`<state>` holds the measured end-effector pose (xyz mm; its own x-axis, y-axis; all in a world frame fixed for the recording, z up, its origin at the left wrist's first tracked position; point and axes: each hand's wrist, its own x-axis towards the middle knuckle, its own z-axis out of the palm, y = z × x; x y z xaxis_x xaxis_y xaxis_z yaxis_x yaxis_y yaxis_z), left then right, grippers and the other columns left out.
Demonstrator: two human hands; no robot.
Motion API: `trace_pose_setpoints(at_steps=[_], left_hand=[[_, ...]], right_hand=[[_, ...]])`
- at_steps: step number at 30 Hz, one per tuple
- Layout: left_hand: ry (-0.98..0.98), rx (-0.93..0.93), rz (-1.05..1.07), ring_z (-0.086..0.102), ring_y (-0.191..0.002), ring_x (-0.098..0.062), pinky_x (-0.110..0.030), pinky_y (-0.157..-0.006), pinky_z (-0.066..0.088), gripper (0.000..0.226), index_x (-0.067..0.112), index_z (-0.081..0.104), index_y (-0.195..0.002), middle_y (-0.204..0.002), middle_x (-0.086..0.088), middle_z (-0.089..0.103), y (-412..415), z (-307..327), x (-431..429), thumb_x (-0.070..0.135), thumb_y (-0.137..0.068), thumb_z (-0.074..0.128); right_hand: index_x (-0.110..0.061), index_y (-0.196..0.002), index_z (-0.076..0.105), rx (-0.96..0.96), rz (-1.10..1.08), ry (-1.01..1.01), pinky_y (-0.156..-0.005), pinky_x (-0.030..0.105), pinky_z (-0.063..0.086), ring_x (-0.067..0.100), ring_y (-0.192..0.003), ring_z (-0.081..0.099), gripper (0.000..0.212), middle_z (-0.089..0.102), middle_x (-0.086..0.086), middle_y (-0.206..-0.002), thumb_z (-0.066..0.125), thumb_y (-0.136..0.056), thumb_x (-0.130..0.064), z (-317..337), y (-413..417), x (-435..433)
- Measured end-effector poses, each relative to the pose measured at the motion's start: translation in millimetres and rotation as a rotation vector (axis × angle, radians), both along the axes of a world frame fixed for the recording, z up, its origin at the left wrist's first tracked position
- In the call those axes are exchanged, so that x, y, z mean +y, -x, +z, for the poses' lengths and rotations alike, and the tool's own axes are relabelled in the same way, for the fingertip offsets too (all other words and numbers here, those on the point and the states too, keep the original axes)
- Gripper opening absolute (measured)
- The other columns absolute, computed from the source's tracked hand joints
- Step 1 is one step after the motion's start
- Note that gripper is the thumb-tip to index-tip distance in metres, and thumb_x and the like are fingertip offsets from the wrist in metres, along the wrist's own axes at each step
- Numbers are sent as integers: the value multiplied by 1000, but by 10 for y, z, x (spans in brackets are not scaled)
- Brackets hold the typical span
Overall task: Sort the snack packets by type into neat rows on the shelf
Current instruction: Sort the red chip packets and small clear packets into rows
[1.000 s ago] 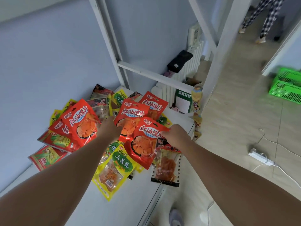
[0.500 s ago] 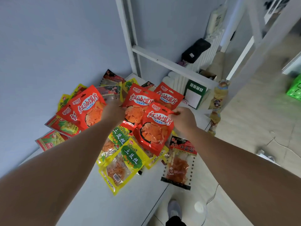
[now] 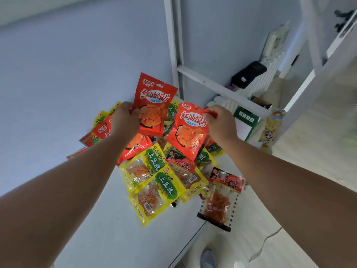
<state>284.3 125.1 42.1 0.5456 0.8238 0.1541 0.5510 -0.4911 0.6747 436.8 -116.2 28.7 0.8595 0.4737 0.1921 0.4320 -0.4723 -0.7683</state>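
Observation:
A jumbled pile of snack packets lies on the white shelf [image 3: 100,219] against the wall. My left hand [image 3: 124,118] grips a red packet [image 3: 154,101] by its lower left edge and holds it upright above the pile. My right hand [image 3: 220,122] pinches the top right corner of a second red packet [image 3: 188,130], which hangs tilted over the heap. Below them lie two yellow packets [image 3: 154,188], another red one [image 3: 135,146], and clear packets with red and black headers [image 3: 222,196]; one of these juts past the shelf's front edge.
A white shelf post [image 3: 173,45] and crossbar [image 3: 218,88] rise behind the pile. A green and white box [image 3: 245,120], a white radiator [image 3: 270,66] with a black object [image 3: 249,73] on it, and a hanging snack strip [image 3: 270,128] stand to the right. A cable [image 3: 268,240] lies on the floor.
Both hands have lifted red packets up off the pile; the left one now stands upright and higher. The camera has swung left and closer to the shelf.

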Motion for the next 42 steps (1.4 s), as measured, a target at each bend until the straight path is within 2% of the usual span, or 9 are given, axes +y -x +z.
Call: trace_pose_setpoints(at_steps=[3,12,16,20,26,28,31,38,42], left_hand=[[4,-67,80,64,-74,-12,-25,-57,44,27,17,66,-118,-96,5,67,198,153,37,23,-97,51],[67,-175,305,72,-84,-17,-34,-71,59,21,24,63,-116,-104,5,72,1227,415,82,30,-100,52],[87,-207,404,70,-78,-8,-25,-63,54,19,27,63,-113,-99,11,71,1939,480,16,39,-98,60],[55,-189,543,67,-78,-9,-26,-66,54,15,26,64,-110,-99,8,69,2745,510,-95,35,-99,59],[118,-278,648,64,-73,1,-18,-57,45,7,28,65,-103,-87,16,69,3970,474,-291,30,-98,61],[136,-293,665,66,-72,0,-20,-57,47,4,31,66,-98,-84,21,69,4420,468,-358,31,-98,62],[137,-288,702,67,-64,2,-16,-52,47,7,31,67,-94,-79,22,68,5166,407,-480,27,-98,63],[199,-296,778,67,-62,4,-7,-44,42,14,32,72,-92,-76,21,71,6712,231,-675,27,-100,60],[233,-284,809,69,-65,1,-15,-49,49,18,32,71,-86,-73,22,73,7271,29,-671,24,-98,60]], right_hand=[[-12,-106,67,-32,29,-61,-65,12,47,11,-91,66,19,69,-2,-97,55,-102,-27,167,5,67],[-18,-106,70,-11,330,-215,-56,8,49,7,-83,71,13,68,-7,-91,61,-99,-26,535,376,547],[-15,-105,72,36,536,-211,-70,32,56,18,-86,71,14,72,-2,-94,65,-96,-24,551,839,895],[-26,-99,72,126,736,-223,-73,37,57,17,-80,70,9,72,-6,-86,70,-92,-21,612,1525,1187],[-38,-78,69,229,920,-170,-66,38,62,13,-73,73,18,74,-8,-77,73,-88,-23,735,2720,1450],[-37,-80,70,308,974,-147,-60,43,64,13,-73,76,13,76,-6,-80,73,-88,-27,735,3172,1498],[-31,-85,66,328,1022,-103,-53,34,62,7,-73,75,9,75,-7,-85,71,-91,-31,675,3925,1576],[-23,-99,64,351,1047,-3,-56,32,63,10,-74,75,13,74,-6,-91,68,-95,-35,418,5534,1667],[-23,-96,65,402,1062,53,-60,39,64,14,-76,76,8,75,-2,-91,68,-95,-30,262,6016,1710]])
